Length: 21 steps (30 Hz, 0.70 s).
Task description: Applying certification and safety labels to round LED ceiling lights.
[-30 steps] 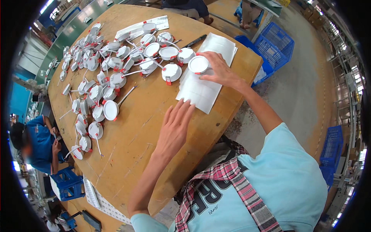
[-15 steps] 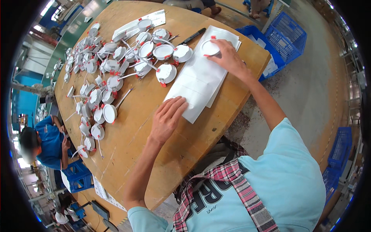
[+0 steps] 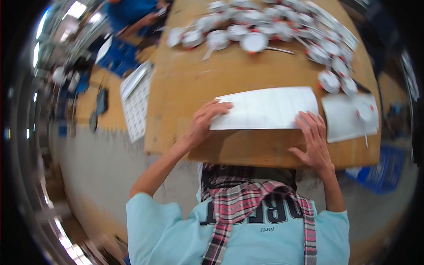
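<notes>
A long white paper sheet (image 3: pixel 265 108) is between my hands, curved and partly raised over the table, with a shadow below it. My left hand (image 3: pixel 205 120) has its fingers on top of the sheet's left end; its thumb is hidden, and it seems to grip the sheet. My right hand (image 3: pixel 313 140) lies with stretched fingers against the sheet's right end, the thumb spread away from the paper. To its right, a second white sheet (image 3: pixel 342 126) lies on the table. A round white lamp (image 3: pixel 365 112) with a trailing wire rests on that one.
Many round white lamps (image 3: pixel 254 42) with red clips and wires cover the far side of the wooden table (image 3: pixel 185 84). A dark pen (image 3: pixel 363 88) lies beyond the second sheet. Blue crates (image 3: pixel 380 170) stand below the right edge. Another person (image 3: pixel 132 20) is at far left.
The view has turned. My right hand has let go of the round lamp, which is on the other sheet. Both hands are now at the ends of one sheet, apart from the other.
</notes>
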{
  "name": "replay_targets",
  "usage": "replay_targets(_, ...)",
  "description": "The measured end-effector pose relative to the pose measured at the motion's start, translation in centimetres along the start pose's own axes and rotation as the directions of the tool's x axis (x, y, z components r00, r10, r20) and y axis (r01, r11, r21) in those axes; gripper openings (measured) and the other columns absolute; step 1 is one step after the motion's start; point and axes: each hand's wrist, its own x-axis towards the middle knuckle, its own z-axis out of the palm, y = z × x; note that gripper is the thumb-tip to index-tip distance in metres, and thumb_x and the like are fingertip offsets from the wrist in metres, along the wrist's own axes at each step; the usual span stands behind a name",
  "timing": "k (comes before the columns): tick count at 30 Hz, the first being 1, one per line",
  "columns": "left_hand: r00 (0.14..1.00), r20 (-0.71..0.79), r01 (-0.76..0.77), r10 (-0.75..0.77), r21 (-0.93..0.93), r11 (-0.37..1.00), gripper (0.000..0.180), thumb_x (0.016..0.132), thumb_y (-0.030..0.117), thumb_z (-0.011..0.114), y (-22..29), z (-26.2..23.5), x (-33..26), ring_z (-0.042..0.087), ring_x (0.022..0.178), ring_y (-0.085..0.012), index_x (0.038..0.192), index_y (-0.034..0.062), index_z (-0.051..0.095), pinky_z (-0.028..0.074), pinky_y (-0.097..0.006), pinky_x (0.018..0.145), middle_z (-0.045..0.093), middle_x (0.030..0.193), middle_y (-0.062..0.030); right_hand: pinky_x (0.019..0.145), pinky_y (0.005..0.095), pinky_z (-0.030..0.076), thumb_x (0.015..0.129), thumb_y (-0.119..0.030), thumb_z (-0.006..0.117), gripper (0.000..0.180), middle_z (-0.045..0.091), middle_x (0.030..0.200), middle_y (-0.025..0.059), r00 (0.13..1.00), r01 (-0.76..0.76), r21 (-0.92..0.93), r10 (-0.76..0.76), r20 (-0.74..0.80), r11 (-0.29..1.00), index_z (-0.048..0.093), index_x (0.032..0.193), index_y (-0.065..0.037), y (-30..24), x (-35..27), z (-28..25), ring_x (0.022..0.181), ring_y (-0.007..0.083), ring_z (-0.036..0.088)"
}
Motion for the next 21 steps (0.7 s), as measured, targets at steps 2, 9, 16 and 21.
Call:
replay_targets(2, 0.996, -0.030, 0.084, -0.083, 0.029, 0.996, 0.042, 0.069, -0.001, 0.071, 0.6, -1.0, -2.5, 0.058, 0.116, -0.0290, 0.108, 0.0079, 0.056, 0.041, -0.046, 0.105, 0.063, 0.122, -0.0086, 0.113, 0.0507, 0.025, 0.064, -0.006, 0.072, 0.075, 0.043, 0.138, 0.0132, 0.996, 0.092, -0.016, -0.092, 0.016, 0.996, 0.043, 0.134, -0.007, 0.4, 1.4, 2.6, 0.132, 0.0347, 0.036)
replay_targets(9, 0.991, -0.110, 0.079, -0.071, 0.074, 0.994, 0.048, 0.067, 0.001, 0.075, 1.4, -1.5, -5.8, 0.058, 0.117, -0.0285, 0.111, 0.0080, 0.059, 0.042, -0.046, 0.104, 0.062, 0.123, -0.0096, 0.111, 0.0486, 0.029, 0.070, 0.003, 0.063, 0.057, 0.050, 0.131, 0.0127, 0.983, 0.180, -0.060, -0.181, -0.024, 0.982, 0.051, 0.126, -0.004, -2.0, 3.8, 2.5, 0.127, 0.0323, 0.044)
replay_targets(16, 0.987, 0.113, 0.058, -0.116, 0.422, 0.905, 0.073, 0.064, -0.007, 0.066, 0.8, -2.7, -5.8, 0.048, 0.128, -0.0263, 0.132, 0.0138, 0.052, 0.032, -0.045, 0.111, 0.055, 0.131, -0.0088, 0.105, 0.0448, 0.037, 0.076, 0.002, 0.063, 0.037, 0.054, 0.126, 0.0126, 0.976, 0.211, -0.092, -0.204, 0.074, 0.973, 0.060, 0.112, -0.002, 0.0, 3.0, 2.8, 0.120, 0.0318, 0.051)
replay_targets(21, 0.977, 0.145, 0.080, -0.155, 0.424, 0.902, 0.075, 0.064, -0.009, 0.066, 1.5, -2.5, -5.2, 0.045, 0.131, -0.0284, 0.133, 0.0176, 0.052, 0.030, -0.047, 0.113, 0.051, 0.137, -0.0089, 0.111, 0.0457, 0.030, 0.072, -0.016, 0.073, 0.067, 0.042, 0.140, 0.0125, 0.971, 0.205, 0.018, -0.205, 0.126, 0.979, 0.046, 0.132, -0.007, -1.3, 4.4, 2.3, 0.131, 0.0306, 0.039)
